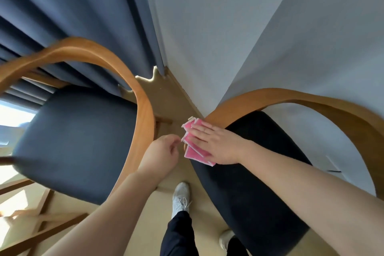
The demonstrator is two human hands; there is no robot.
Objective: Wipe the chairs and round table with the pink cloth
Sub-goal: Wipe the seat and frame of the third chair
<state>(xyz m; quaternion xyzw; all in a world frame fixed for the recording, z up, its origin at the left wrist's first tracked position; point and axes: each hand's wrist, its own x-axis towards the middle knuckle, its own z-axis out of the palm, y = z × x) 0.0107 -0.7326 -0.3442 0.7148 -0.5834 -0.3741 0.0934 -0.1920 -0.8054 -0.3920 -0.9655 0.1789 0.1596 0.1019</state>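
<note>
Two chairs with curved wooden frames and dark seats stand side by side below me. My right hand (216, 143) lies flat with straight fingers on the folded pink cloth (194, 153), pressing it onto the left front edge of the right chair's dark seat (249, 193), near its wooden arm (291, 95). My left hand (164, 154) hovers between the chairs with fingers loosely curled, its fingertips close to the cloth's left edge; I cannot tell whether they touch it. The left chair (79, 141) has a dark blue seat and a wooden arm (145, 110). The round table is out of view.
Dark blue curtains (72, 16) hang behind the left chair and a pale wall (249, 27) meets them in the corner. My legs and white shoes (180, 197) stand on the tan floor between the chairs. Wooden chair legs show at lower left.
</note>
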